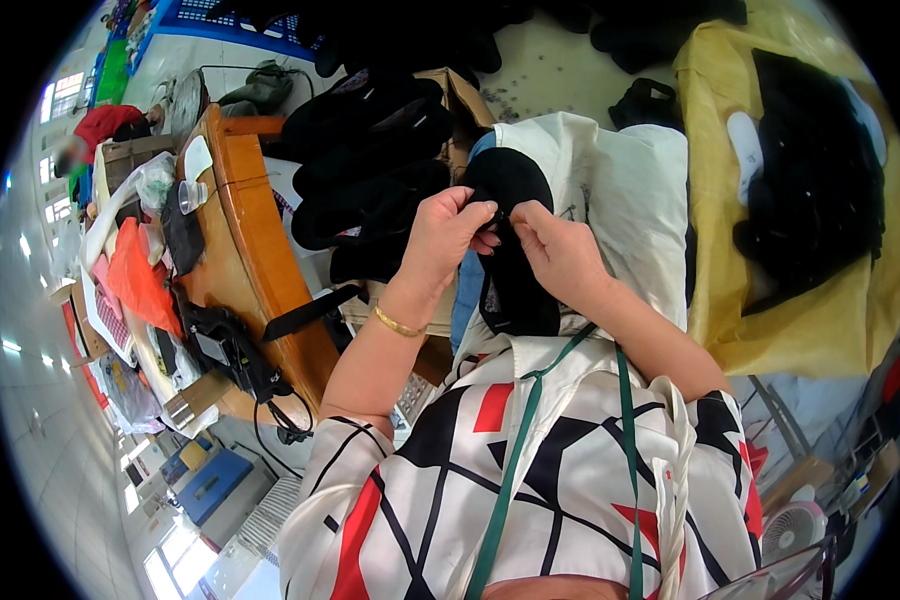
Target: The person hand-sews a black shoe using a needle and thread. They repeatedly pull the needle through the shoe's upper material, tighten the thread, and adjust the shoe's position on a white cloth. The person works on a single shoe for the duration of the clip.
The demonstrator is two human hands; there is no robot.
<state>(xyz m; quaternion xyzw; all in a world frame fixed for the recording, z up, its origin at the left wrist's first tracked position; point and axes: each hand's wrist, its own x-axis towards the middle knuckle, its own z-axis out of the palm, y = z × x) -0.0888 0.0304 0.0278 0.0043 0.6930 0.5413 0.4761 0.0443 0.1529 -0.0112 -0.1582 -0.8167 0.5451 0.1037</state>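
Observation:
A black cloth shoe [522, 297] lies lengthwise over my lap, on the white cloth [635, 215] that covers my legs. My left hand [448, 232] grips the shoe's edge near its middle, thumb and fingers pressed together. Close beside it, my right hand [562, 252] pinches at the same spot with thumb and forefinger. The fingertips of both hands almost meet there. Whatever small part or thread lies between the right fingertips is too small to make out.
To the left, several black shoes [370, 140] are piled by a wooden table [232, 195]. On the right stands a container lined with yellow plastic [715, 310], with black shoes [810, 190] inside. A blue plastic crate [235, 25] and more black items are at the far side.

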